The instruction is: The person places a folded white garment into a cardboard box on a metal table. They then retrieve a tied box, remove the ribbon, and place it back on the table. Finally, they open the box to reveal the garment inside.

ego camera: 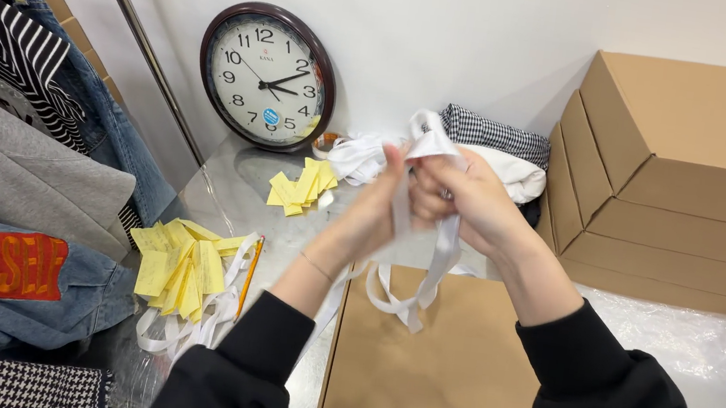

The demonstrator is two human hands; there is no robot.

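1. My left hand and right hand are raised together above the tabletop, near its middle.
2. Both sets of fingers are clenched on a white strap; the hands touch each other around it.
3. The strap sticks up above my fingers and hangs below them in loops, its lowest loop over a flat cardboard sheet.
4. Motion blur hides the exact finger placement on the left hand.
5. Behind my hands lie a white cloth pile and a checked cloth.
6. A wall clock leans against the wall, with yellow slips just in front.
7. More yellow slips and a pencil lie at left, beside hanging clothes.
8. Folded boxes stand at right.
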